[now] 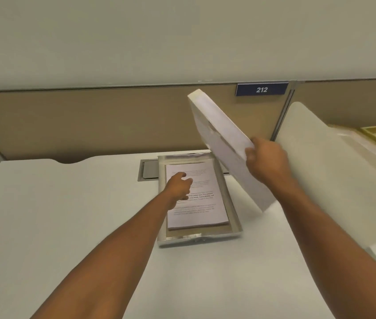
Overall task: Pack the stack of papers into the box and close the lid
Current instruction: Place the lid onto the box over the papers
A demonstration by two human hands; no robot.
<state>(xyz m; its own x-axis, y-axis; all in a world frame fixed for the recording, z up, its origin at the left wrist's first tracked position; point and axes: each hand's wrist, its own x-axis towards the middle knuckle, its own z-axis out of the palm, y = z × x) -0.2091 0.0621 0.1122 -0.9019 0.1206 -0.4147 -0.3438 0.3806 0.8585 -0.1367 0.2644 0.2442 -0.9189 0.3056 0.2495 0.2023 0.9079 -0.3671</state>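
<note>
pale white bench [67, 215] carries the shallow open grey box [233, 217], printed paper stack [196, 199] lying inside. left hand [180, 185] rests loosely open on the top sheet; right hand [265, 160] clamps the tilted white rectangular lid [219, 139] above.

A single head-worn wide-angle camera is looking forward and down from above the tabletop [44, 215], sitting close over both forearms and facing the partition wall [90, 120] at the tabletop's far edge.
</note>
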